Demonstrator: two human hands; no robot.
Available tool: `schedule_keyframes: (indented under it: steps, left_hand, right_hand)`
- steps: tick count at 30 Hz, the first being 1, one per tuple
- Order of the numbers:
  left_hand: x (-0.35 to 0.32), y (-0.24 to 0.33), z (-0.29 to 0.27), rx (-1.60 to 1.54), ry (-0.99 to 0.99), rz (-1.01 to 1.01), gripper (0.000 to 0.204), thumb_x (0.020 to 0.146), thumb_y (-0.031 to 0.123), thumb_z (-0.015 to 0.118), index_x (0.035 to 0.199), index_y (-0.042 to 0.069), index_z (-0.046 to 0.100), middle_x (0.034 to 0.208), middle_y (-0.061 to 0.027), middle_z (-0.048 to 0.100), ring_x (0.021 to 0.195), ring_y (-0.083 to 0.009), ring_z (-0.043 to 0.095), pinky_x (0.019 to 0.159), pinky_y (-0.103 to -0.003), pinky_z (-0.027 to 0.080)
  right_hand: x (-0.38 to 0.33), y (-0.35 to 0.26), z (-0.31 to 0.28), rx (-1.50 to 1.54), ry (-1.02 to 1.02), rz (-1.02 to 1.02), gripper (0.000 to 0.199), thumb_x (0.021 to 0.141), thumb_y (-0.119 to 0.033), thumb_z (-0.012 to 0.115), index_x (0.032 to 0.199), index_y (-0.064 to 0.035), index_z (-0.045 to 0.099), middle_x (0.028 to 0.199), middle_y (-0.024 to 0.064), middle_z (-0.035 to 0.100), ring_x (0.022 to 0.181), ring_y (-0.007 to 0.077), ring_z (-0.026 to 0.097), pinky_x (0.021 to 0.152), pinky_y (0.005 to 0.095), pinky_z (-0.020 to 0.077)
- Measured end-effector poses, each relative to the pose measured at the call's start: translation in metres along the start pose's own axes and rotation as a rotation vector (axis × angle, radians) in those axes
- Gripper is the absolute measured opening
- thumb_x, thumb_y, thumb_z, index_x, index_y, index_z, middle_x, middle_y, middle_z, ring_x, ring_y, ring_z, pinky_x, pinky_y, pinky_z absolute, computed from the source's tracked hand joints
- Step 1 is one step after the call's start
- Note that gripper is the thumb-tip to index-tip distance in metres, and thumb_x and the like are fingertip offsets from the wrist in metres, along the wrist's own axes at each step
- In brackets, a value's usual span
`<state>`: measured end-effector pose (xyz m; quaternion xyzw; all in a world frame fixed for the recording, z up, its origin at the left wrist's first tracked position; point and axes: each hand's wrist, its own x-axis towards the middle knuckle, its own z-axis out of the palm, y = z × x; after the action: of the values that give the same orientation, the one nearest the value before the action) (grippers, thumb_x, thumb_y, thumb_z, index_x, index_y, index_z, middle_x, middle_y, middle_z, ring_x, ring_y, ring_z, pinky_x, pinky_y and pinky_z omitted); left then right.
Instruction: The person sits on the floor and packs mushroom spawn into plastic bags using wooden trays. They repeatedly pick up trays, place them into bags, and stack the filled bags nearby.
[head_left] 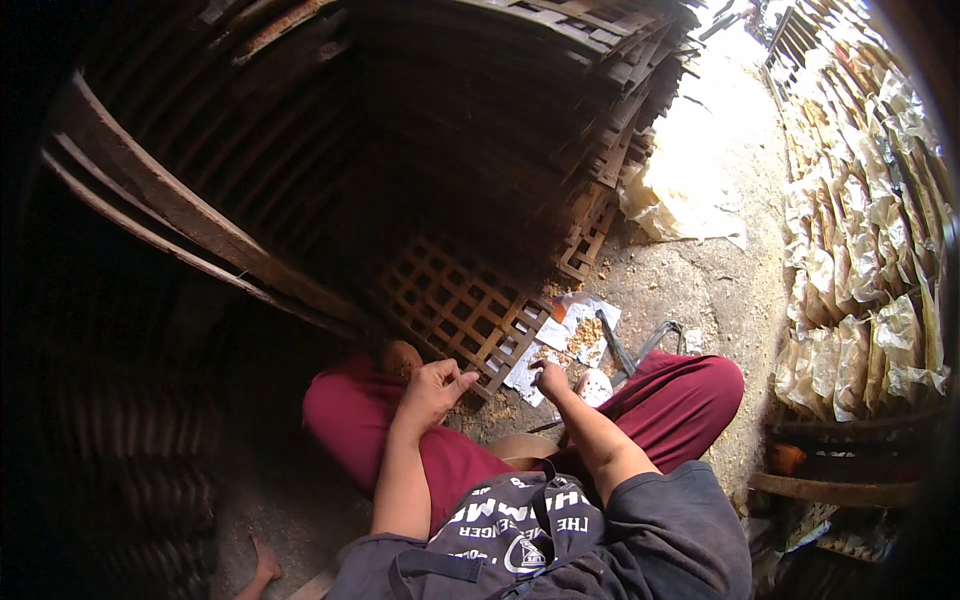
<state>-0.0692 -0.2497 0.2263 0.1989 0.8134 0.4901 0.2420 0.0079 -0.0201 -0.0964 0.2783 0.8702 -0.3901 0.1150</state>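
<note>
A woven wooden lattice rack (455, 300) lies tilted between my knees. My left hand (432, 392) is at its near edge, thumb and fingers drawn together; whatever they may hold cannot be made out. To the right of the rack's near corner, my right hand (550, 381) hovers over white paper (524, 377) with its fingers curled into a pinch. Anything inside that pinch is too small to see. Just beyond it, small tan pieces (586, 336) lie scattered on more paper. A dark strap-like strip (616, 347) rests beside them.
Dark stacked lattice racks (610, 160) rise ahead. A curved wooden beam (180, 215) crosses the left side. At right stands a long row of paper-lined racks (850, 360). Pale crumpled sheeting (680, 195) lies on the concrete floor (700, 290). Someone's bare foot (264, 562) shows lower left.
</note>
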Motion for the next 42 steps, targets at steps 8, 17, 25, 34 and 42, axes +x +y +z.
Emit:
schedule_keyframes:
  steps: [8,17,25,34,42]
  left_hand:
    - [-0.004,0.133,0.010,-1.066,-0.352,0.759,0.048,0.085,0.045,0.060,0.069,0.000,0.058,0.058,-0.0034,0.054,0.058,-0.0131,0.052,0.066,-0.029,0.043]
    - [0.003,0.167,0.016,-0.167,0.078,1.030,0.042,0.082,0.011,0.066,0.119,0.003,0.048,0.092,-0.0116,0.061,0.091,-0.0181,0.059,0.084,-0.033,0.045]
    - [0.002,-0.062,0.159,0.289,0.229,0.257,0.071,0.087,0.026,0.061,0.142,0.002,0.022,0.119,-0.0211,0.053,0.109,-0.0227,0.053,0.095,-0.031,0.038]
    - [-0.034,0.070,0.091,-0.616,-0.218,0.203,0.015,0.087,-0.004,0.049,0.099,-0.001,0.057,0.090,-0.0082,0.063,0.082,-0.0146,0.063,0.082,-0.031,0.047]
    - [-0.083,0.204,0.046,-1.119,-0.572,0.953,0.026,0.090,0.024,0.056,0.115,0.018,0.050,0.097,-0.0149,0.064,0.102,-0.0325,0.057,0.103,-0.056,0.025]
  right_hand:
    - [-0.001,0.077,-0.029,-0.086,-0.219,0.202,0.035,0.082,-0.022,0.051,0.113,-0.0130,0.061,0.095,0.0135,0.065,0.092,0.0277,0.063,0.086,0.0365,0.0461]
    - [-0.041,-0.037,-0.060,0.370,-0.095,0.072,0.032,0.086,-0.026,0.047,0.101,-0.0050,0.066,0.093,0.0202,0.066,0.083,0.0290,0.066,0.072,0.0426,0.0506]
    - [-0.100,-0.166,-0.109,1.540,-0.442,-0.008,0.079,0.083,-0.073,0.025,0.146,-0.0287,0.008,0.146,0.0197,0.023,0.134,0.0317,0.023,0.108,0.0457,0.0177]
    - [-0.063,-0.088,-0.115,1.658,-0.220,0.342,0.046,0.090,-0.026,0.033,0.134,-0.0159,0.039,0.132,0.0078,0.050,0.122,0.0246,0.042,0.103,0.0445,0.0220]
    - [-0.148,-0.148,-0.241,1.796,-0.134,-0.022,0.048,0.081,-0.014,0.053,0.128,-0.0085,0.043,0.123,0.0119,0.055,0.117,0.0248,0.050,0.103,0.0421,0.0332]
